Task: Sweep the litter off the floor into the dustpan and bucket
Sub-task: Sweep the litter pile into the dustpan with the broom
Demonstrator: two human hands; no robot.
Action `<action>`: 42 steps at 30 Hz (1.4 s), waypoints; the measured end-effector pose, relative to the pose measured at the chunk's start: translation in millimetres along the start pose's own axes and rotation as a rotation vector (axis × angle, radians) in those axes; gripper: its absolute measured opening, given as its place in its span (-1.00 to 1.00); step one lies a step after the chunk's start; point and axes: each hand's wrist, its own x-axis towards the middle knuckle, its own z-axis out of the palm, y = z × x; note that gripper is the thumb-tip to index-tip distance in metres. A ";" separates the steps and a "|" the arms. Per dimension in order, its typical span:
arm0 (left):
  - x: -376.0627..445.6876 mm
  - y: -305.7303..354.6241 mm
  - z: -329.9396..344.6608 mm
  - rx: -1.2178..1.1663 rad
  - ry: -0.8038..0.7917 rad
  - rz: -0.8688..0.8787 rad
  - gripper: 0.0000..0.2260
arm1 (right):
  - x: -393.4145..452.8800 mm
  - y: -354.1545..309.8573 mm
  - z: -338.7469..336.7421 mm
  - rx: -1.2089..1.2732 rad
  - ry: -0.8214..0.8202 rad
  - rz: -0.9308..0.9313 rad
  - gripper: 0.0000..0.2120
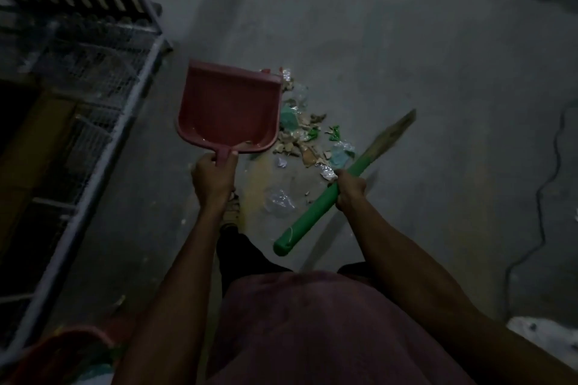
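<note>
left grip [214, 176] grasps dustpan [230, 109] | right grip [350, 189] grasps broom [316, 211] | bristles blurred

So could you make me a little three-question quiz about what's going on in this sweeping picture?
1. True or false: the left hand grips the red dustpan by its handle.
2. What does the right hand hold? A) a mop B) the green-handled broom C) a bag
3. Fill in: the litter pile lies on the floor to the dustpan's ____ in the picture.

Key: 1 true. 2 B. 3 right.
</note>
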 end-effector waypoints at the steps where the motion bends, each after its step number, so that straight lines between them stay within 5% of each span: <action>1: 26.2 4.8 6.5 0.001 -0.038 0.040 -0.58 | 0.5 -1.9 16.6 0.018 0.018 -0.006 -0.72; 8: 182.3 47.2 53.7 0.048 -0.386 0.316 -0.67 | -3.7 7.1 113.2 0.046 0.219 -0.037 -0.83; 15: 238.0 31.9 125.0 0.121 -0.644 0.622 -0.69 | 45.0 99.8 169.6 0.087 0.365 0.120 -0.82; 22: 260.5 -61.0 166.8 0.121 -0.667 0.580 -0.74 | 96.4 236.6 202.5 0.217 0.442 0.282 -0.59; 27: 295.6 -124.0 189.2 0.189 -0.563 0.514 -0.67 | 121.1 291.0 214.4 0.112 0.449 0.367 -0.70; 35: 363.6 -195.2 232.9 0.220 -0.516 0.315 -0.63 | 186.5 307.1 278.1 -0.132 0.377 0.281 -0.58; 42: 447.1 -225.7 196.4 0.299 -0.614 0.301 -0.66 | 164.9 273.9 366.4 -0.356 0.258 0.097 -0.48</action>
